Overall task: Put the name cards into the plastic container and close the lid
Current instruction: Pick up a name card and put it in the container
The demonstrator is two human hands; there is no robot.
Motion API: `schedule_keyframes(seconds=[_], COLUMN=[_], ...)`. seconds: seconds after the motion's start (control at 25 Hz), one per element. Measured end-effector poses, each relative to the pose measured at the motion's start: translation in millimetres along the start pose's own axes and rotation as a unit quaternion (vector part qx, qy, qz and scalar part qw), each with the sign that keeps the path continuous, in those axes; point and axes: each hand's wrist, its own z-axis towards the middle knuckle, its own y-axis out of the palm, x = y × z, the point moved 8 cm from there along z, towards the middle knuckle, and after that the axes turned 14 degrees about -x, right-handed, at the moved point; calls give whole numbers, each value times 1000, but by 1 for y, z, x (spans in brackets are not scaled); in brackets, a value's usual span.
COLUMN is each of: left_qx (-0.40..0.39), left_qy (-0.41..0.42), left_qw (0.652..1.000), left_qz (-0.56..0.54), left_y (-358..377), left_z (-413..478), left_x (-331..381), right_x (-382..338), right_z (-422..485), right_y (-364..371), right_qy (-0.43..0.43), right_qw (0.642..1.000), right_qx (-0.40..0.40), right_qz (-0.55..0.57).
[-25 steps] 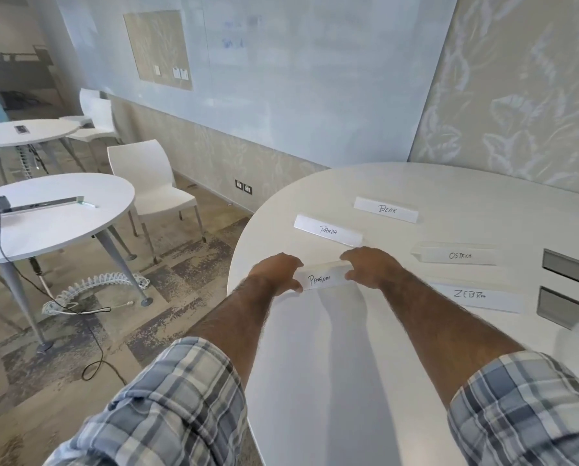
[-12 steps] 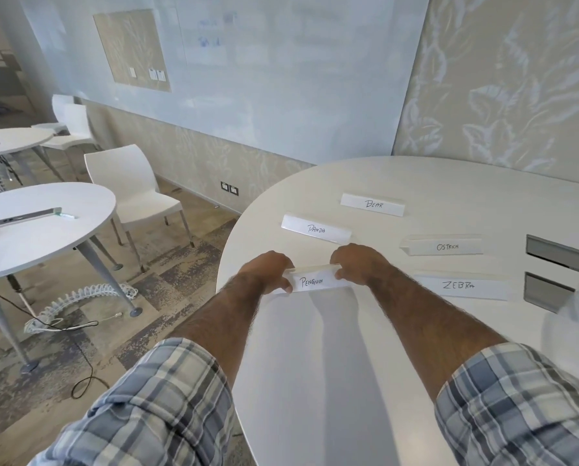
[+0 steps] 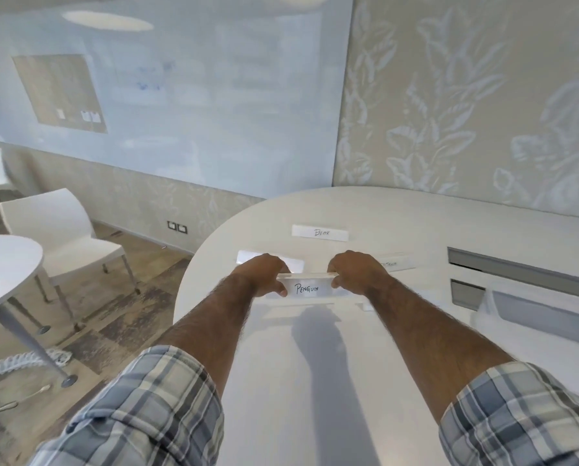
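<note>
**PENGUIN card held at both ends, container off to the right**

Nearest: two plaid short sleeves, with both forearms reaching out over the white round-ended table. The left hand and right hand each pinch one end of the white paper name card lettered PENGUIN, fingers curled round the ends. The card's long axis runs left-right between the hands, lettering toward the person. A shadow sits on the table under it, so it looks lifted clear.

The translucent plastic container is on the table to the right, nearer the right hand and well apart from the card. Next move is likely a sideways carry to the right. Contents and lid: can't tell, it's blurred and cut by the frame edge.

Further out, on the table:
- a white card half hidden behind the left hand
- a white card behind the right hand
- farthest, the white card lettered BEAR
</note>
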Motion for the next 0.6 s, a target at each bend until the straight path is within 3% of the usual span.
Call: schedule_keyframes(seconds=[0.6], left_qx=[10], left_qy=[194], left_qw=[980], left_qz=[50], left_y=[-8], left_z=[39], left_x=[296], right_x=[226], right_z=[-202], right_y=[-44], right_qy=[215], right_qw=[976], right_qx=[42], right_qz=[14])
